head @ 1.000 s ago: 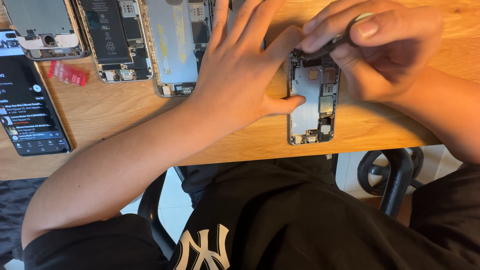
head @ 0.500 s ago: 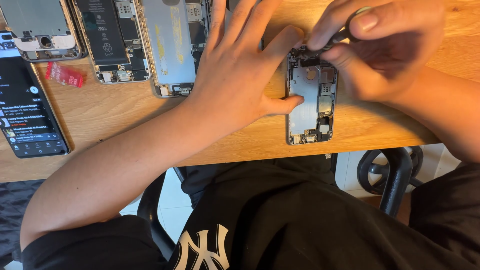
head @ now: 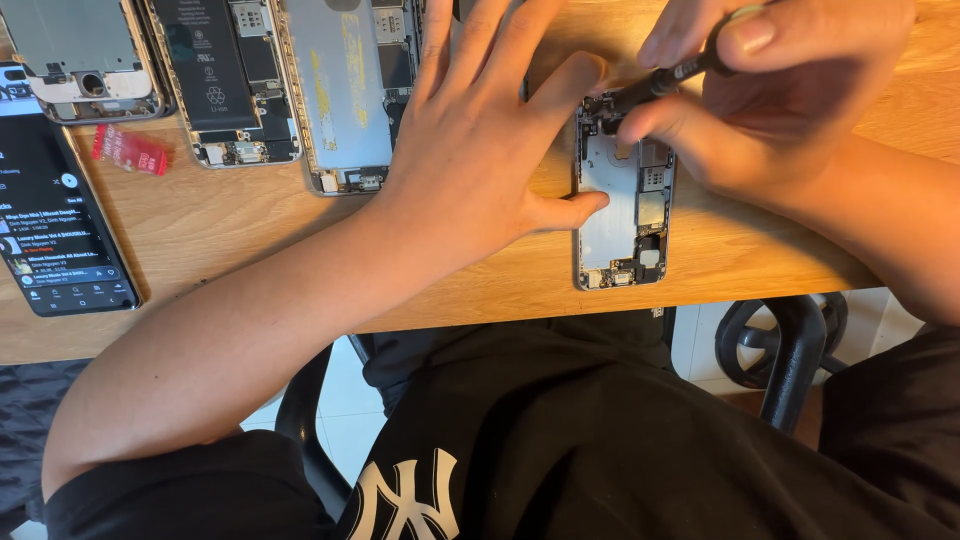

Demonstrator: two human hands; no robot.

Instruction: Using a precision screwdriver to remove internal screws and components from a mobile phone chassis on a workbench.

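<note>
An opened phone body (head: 622,215) with bare circuit parts lies near the front edge of the wooden table (head: 300,260). My left hand (head: 480,150) lies flat beside it, fingers spread, thumb and forefinger pressing against its left side. My right hand (head: 770,90) grips a thin black screwdriver (head: 665,80) whose tip meets the top end of the phone body.
Several more opened phones lie along the far edge: one with a black battery (head: 215,75), one with a silver plate (head: 345,90), one at the far left (head: 75,55). A lit phone (head: 55,220) and a small red piece (head: 130,150) lie left. A chair wheel (head: 775,340) shows below.
The view has shifted slightly. My right hand has turned the screwdriver a little at the phone's top end; my left hand stays pressed in place.
</note>
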